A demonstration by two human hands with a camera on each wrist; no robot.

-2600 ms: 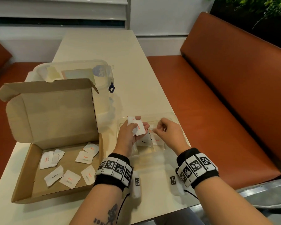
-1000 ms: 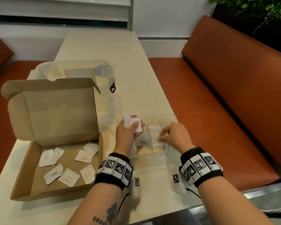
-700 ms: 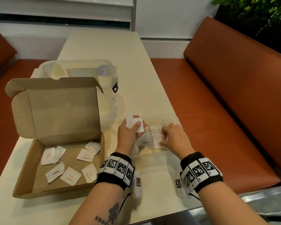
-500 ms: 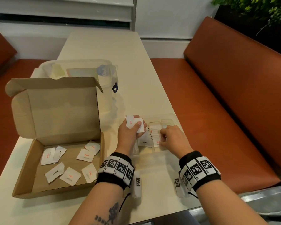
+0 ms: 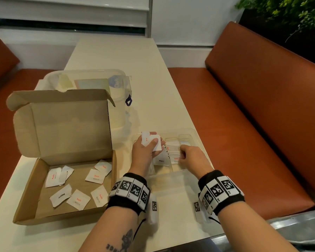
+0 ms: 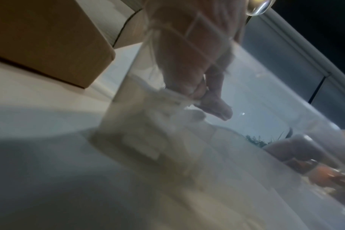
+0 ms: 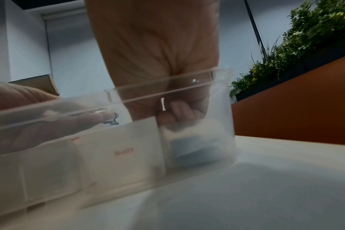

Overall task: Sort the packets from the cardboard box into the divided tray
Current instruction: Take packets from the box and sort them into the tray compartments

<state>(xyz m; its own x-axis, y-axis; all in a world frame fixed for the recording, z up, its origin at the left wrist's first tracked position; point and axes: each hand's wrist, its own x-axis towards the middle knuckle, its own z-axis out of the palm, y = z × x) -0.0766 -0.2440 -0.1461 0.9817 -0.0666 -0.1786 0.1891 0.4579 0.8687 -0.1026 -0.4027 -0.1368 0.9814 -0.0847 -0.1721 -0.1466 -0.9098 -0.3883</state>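
We hold a small stack of packets (image 5: 150, 140) pinched in our left hand (image 5: 145, 150) over the divided tray (image 5: 193, 132), at three o'clock from the cardboard box (image 5: 62, 153). Our right hand (image 5: 191, 157) curls into the filed row; whether it pinches anything we cannot tell. Nudging that row could tip packets across dividers.

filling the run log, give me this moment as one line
left hand: holds packets | right hand: fingers in divided tray at packet row | cardboard box: packets remain
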